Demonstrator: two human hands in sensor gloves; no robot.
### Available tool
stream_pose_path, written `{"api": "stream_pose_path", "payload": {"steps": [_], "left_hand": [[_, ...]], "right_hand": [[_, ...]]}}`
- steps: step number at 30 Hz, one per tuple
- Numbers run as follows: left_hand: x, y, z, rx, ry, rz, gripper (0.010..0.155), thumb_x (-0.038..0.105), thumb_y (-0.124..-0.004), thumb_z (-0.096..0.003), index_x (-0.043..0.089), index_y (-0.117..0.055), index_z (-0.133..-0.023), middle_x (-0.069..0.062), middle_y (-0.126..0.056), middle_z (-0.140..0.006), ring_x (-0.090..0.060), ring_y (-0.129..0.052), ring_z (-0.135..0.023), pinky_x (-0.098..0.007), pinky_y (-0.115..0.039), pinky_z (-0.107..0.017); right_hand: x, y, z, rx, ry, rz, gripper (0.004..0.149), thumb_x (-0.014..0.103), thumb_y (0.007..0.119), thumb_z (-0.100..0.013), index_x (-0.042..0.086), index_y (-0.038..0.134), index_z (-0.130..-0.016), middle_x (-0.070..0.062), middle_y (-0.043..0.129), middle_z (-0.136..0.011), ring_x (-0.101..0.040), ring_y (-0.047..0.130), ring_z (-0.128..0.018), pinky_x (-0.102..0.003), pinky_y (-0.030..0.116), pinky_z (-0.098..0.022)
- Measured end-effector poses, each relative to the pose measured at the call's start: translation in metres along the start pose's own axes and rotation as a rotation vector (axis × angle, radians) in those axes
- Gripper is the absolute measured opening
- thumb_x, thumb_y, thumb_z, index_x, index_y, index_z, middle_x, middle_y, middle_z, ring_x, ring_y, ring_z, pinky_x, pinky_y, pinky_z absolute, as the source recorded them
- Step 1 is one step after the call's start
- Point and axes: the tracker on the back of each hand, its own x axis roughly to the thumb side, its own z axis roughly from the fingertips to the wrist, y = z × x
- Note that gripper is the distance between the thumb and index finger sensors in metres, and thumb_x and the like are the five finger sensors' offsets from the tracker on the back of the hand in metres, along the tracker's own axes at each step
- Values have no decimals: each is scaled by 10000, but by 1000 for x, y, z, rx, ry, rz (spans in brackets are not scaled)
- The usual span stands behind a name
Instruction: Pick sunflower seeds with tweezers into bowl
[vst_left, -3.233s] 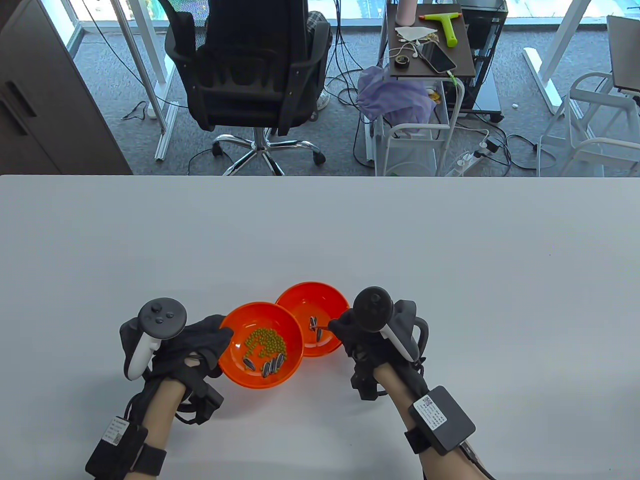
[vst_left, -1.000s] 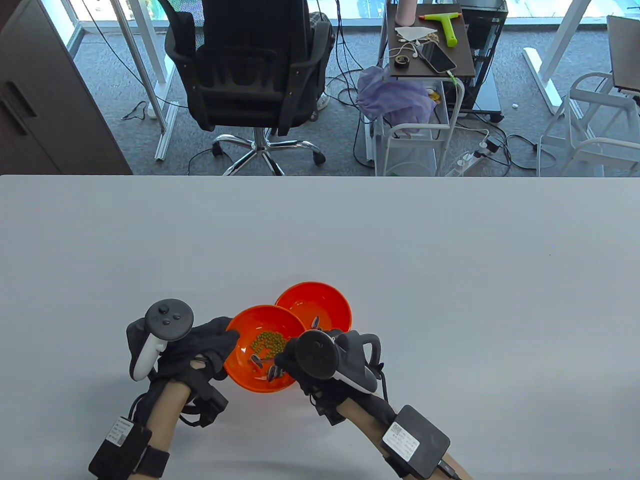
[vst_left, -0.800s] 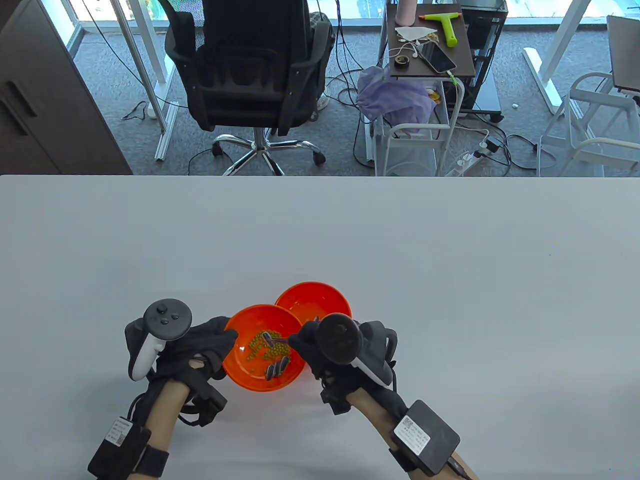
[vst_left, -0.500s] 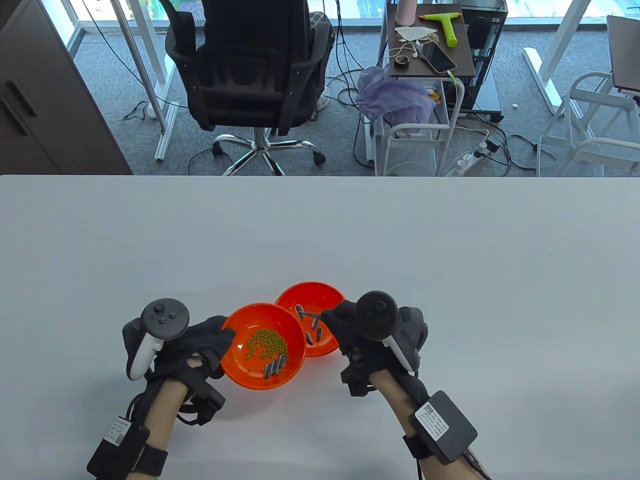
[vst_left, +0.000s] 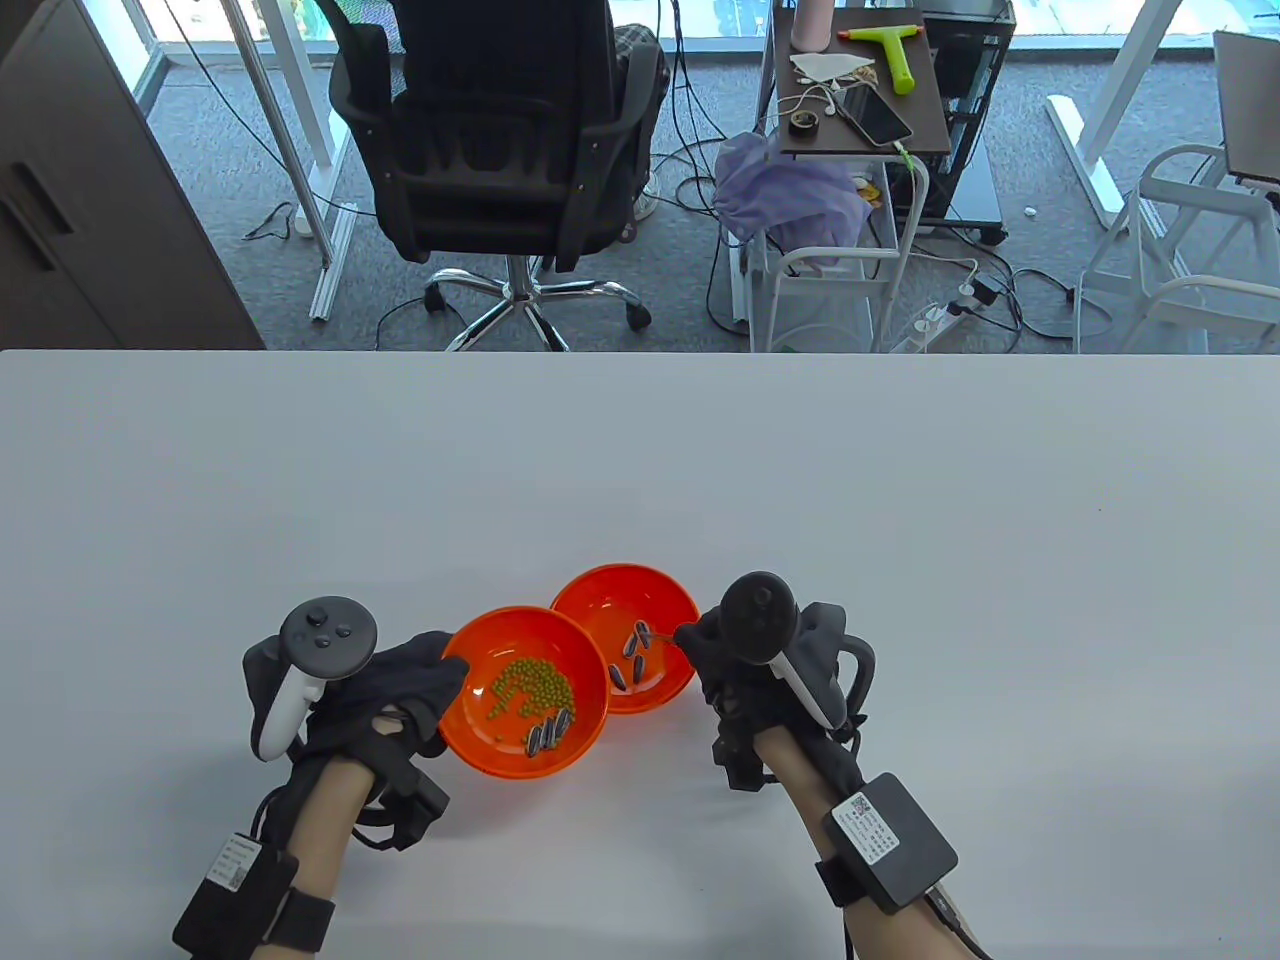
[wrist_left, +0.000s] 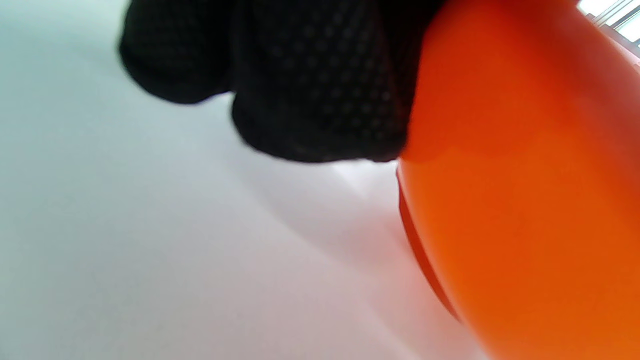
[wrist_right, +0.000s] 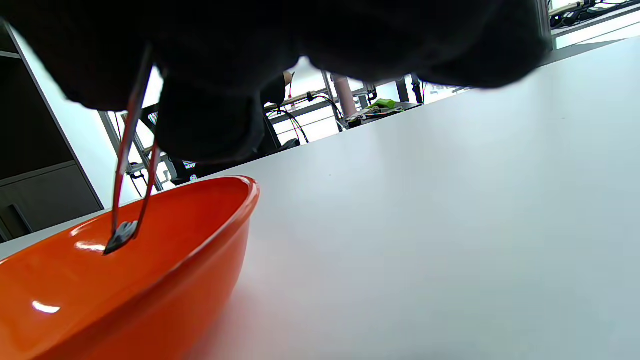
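Note:
Two orange bowls stand touching near the table's front. The left bowl (vst_left: 478, 650) holds green peas (vst_left: 530, 690) and several striped sunflower seeds (vst_left: 548, 732). The right bowl (vst_left: 620, 595) holds a few seeds (vst_left: 625, 668). My left hand (vst_left: 440, 680) holds the left bowl's left rim; in the left wrist view its fingers (wrist_left: 320, 75) press on the bowl's wall (wrist_left: 525, 200). My right hand (vst_left: 690, 640) grips thin metal tweezers (wrist_right: 131, 165). Their tips pinch one seed (wrist_right: 120, 236) just above the right bowl's inside (wrist_right: 150, 280).
The white table (vst_left: 900, 480) stretches wide behind and to both sides of the bowls. Beyond its far edge stand an office chair (vst_left: 500, 130) and a small cart (vst_left: 860, 100) on the floor.
My right hand lifted a seed with the tweezers from the left bowl, carried it right over the right bowl and lowered it there. My left hand kept holding the left bowl.

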Motion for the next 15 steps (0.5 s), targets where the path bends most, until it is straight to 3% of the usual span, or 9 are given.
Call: {"api": "stream_pose_path", "payload": {"steps": [15], "left_hand": [[0,0,0,0,-2,1,491,416,-769,-473,181,-837,-899,-54,-1048,-464,-154,-1057,-193,-410,-932,-315]], "right_hand": [[3,1,3,-34,-1,92,386,545,888,-297,255,1095,-445,166,954,-187,-111,944,-85,-352,897,-294]]}}
